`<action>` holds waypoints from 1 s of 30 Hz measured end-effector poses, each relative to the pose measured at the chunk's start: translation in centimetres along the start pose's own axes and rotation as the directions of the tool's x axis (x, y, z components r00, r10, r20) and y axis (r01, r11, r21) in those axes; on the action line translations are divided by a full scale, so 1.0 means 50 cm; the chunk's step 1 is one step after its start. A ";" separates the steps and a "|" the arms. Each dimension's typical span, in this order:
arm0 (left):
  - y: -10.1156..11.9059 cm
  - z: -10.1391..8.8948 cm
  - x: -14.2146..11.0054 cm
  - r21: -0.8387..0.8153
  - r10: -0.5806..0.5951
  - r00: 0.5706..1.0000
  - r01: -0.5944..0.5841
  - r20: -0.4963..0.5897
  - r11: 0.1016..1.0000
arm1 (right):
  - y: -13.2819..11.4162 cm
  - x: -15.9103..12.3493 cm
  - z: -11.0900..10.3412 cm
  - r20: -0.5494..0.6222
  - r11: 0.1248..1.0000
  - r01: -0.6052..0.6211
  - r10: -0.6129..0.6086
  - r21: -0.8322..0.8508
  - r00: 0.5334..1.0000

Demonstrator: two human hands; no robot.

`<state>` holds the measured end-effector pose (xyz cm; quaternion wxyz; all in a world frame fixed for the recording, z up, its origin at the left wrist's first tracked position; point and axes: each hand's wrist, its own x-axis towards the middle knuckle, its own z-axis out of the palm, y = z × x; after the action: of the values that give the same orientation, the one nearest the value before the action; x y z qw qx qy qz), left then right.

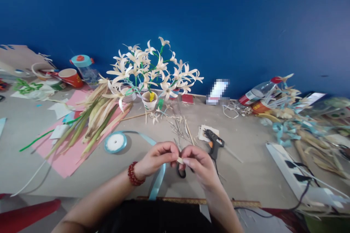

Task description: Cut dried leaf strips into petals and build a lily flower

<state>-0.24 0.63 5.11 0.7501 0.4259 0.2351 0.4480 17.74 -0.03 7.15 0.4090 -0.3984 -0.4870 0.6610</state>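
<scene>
My left hand (pixel 163 156) and my right hand (pixel 199 162) meet over the table's front middle, both closed. Between their fingertips they pinch a small pale strip (pixel 180 160), which looks like a piece of corn husk. Under the hands lie scissors (pixel 182 173), mostly covered, with a dark handle showing. Light blue ribbon (pixel 160 180) runs beside my left wrist from a ribbon spool (pixel 115 142). A black glue gun (pixel 215 144) rests to the right of my right hand. Behind the hands stands a paper cup (pixel 149 101) among white husk flowers (pixel 147 65) on green stems.
Dried corn husks (pixel 95 122) lie on pink paper (pixel 64 158) at left. A white power strip (pixel 286 171) with cables sits at right. Farther back are a plastic bottle (pixel 258 93), a red cup (pixel 71 78) and a blue-lidded jar (pixel 86 69), before a blue wall (pixel 175 7).
</scene>
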 end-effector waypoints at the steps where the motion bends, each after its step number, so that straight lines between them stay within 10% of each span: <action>1: 0.000 0.001 0.000 -0.053 0.024 1.000 -0.024 -0.007 0.998 | 0.003 -0.002 -0.007 0.004 0.995 -0.015 0.014 0.094 1.000; 4: 0.003 0.002 0.003 -0.131 0.110 0.993 -0.115 -0.047 0.985 | 0.006 -0.011 -0.025 -0.032 0.978 -0.014 0.021 0.206 0.999; 14: -0.002 -0.003 0.000 -0.027 0.040 0.998 -0.042 -0.055 0.999 | -0.031 0.003 0.026 0.005 0.965 0.090 -0.092 -0.248 0.996; 25: -0.021 0.010 0.000 -0.253 0.062 0.998 -0.058 0.007 0.966 | 0.020 0.010 -0.005 0.160 0.903 -0.110 0.047 0.415 0.986; 30: -0.017 0.006 0.002 -0.240 0.034 0.999 -0.034 -0.004 0.970 | -0.012 0.009 0.003 0.085 0.979 -0.010 -0.007 0.204 0.996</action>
<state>0.44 0.38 4.56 0.7884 0.3358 0.1720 0.4859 17.55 0.44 7.70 0.4261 -0.3259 -0.4332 0.7243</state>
